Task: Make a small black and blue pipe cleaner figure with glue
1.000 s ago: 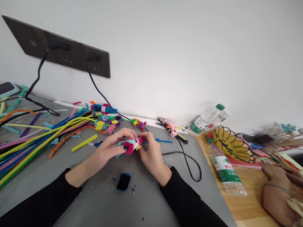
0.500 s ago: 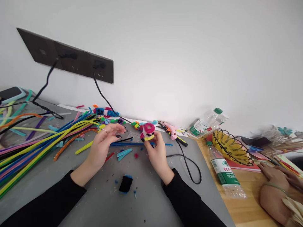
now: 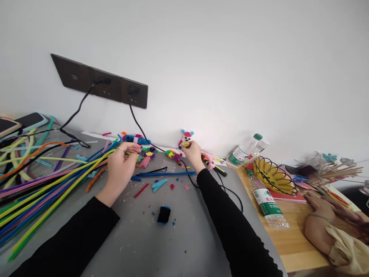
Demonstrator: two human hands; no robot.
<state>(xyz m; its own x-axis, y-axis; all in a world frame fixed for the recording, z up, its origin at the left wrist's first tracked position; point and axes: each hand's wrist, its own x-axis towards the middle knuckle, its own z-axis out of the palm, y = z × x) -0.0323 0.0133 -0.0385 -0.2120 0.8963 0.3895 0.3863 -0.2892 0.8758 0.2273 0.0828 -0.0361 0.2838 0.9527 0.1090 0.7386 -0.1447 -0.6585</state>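
Up against the wall, my right hand [image 3: 193,153] pinches a small fuzzy bear figure [image 3: 186,140] with blue ears, a pink top, a white face and a yellow part below. My left hand [image 3: 121,169] hovers over the mat with fingers bent and thumb apart, nothing visible between them. Beyond it lie a blue-and-pink fuzzy figure [image 3: 134,139] and a pink-and-yellow fuzzy piece [image 3: 148,156]. A small black fuzzy block [image 3: 164,215] with blue edges rests on the grey mat [image 3: 138,246], nearer to me. Light blue pipe-cleaner pieces [image 3: 159,185] lie between my arms.
Long coloured pipe cleaners [image 3: 54,184] spread over the left side. A pink glue gun [image 3: 210,159] with a black cord lies right of my hand. Plastic bottles [image 3: 269,206] and a yellow basket [image 3: 273,177] stand farther right, near another person's hands [image 3: 323,211].
My right hand has moved forward to the wall with the bear figure, which now faces me. My left hand has stayed raised, its fingers closer together. The view has shifted slightly left.
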